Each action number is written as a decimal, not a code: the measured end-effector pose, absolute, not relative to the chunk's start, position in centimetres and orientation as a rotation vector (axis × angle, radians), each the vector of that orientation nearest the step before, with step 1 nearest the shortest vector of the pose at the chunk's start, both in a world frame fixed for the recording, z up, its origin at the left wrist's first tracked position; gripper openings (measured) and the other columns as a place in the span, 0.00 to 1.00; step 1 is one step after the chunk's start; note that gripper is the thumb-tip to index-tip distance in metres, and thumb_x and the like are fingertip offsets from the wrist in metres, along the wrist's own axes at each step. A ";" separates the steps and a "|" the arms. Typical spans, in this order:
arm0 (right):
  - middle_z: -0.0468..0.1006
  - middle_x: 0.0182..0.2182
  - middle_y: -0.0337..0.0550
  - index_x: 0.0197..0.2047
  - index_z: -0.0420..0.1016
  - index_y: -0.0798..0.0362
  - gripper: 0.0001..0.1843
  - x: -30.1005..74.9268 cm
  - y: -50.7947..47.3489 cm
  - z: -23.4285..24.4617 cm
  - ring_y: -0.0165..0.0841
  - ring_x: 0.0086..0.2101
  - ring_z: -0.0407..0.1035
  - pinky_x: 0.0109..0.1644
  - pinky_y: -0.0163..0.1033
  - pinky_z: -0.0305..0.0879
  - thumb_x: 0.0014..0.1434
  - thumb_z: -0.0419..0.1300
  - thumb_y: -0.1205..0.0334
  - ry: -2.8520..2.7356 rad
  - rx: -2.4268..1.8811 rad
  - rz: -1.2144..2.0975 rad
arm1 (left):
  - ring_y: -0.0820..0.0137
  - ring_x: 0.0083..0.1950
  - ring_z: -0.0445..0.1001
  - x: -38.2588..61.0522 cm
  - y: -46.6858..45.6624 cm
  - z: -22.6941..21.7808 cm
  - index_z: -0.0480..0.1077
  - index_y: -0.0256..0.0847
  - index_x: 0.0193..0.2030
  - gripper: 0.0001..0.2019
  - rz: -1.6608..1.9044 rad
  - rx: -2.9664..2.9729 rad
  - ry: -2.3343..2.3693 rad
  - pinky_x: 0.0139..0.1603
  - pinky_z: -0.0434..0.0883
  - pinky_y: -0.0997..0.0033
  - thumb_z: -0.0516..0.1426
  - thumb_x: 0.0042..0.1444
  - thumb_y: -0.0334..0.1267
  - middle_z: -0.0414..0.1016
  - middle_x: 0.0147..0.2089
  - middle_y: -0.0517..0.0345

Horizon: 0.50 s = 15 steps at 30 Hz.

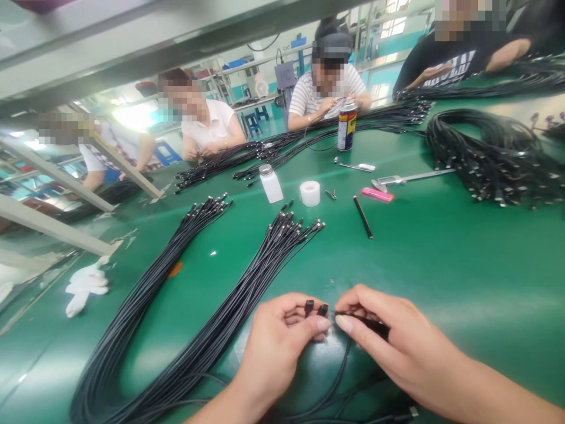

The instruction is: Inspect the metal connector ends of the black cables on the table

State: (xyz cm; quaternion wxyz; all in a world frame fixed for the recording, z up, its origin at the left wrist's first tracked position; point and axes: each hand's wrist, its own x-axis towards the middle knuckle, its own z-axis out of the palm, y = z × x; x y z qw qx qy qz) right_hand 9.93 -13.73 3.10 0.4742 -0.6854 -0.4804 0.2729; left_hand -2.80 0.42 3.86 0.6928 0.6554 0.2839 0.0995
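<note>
1. Black moulded plugs (pixel 315 308), a pair, stand just above the fingertips of the left hand (pixel 276 353), its thumb and fingers pressed together around them. The right hand (pixel 392 341) pinches a thin black cable (pixel 359 318) between its thumb and fingers, just beside the plugs.
2. The cable looks light, soft and limp, so it will likely sag when held loosely. The small plugs seem best taken by their bodies.
3. Left of and below the grip, a long bundle of black cables (pixel 185 335) lies on a green bench mat (pixel 441 277).
4. Straight ahead stand a white plastic bottle (pixel 271 185) and a roll of white tape (pixel 309 193). A black marker (pixel 362 217) lies ahead and to the right.
5. Farther off, a co-worker's hands (pixel 326 106) work beyond a blue-and-yellow spray can (pixel 346 126).
</note>
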 end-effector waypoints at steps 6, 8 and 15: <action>0.76 0.32 0.36 0.38 0.71 0.50 0.07 9.6 -13.7 3.0 0.30 0.32 0.69 0.37 0.37 0.63 0.67 0.53 0.65 -1.143 -1.699 0.668 | 0.70 0.30 0.75 -2.9 0.5 3.7 0.77 0.36 0.34 0.08 0.300 1.447 0.651 0.35 0.73 0.74 0.68 0.50 0.36 0.78 0.29 0.55; 0.76 0.32 0.35 0.37 0.72 0.50 0.07 9.6 -13.7 3.1 0.30 0.32 0.69 0.37 0.36 0.63 0.67 0.54 0.65 -1.133 -1.695 0.662 | 0.71 0.31 0.75 -3.0 0.5 3.6 0.77 0.37 0.35 0.08 0.316 1.468 0.653 0.35 0.73 0.75 0.68 0.50 0.37 0.79 0.30 0.55; 0.76 0.31 0.34 0.37 0.72 0.50 0.06 9.4 -13.7 3.2 0.28 0.31 0.68 0.36 0.35 0.63 0.66 0.55 0.66 -1.112 -1.673 0.656 | 0.71 0.33 0.77 -2.8 0.3 3.7 0.77 0.38 0.33 0.08 0.338 1.496 0.679 0.36 0.73 0.77 0.69 0.48 0.36 0.80 0.32 0.56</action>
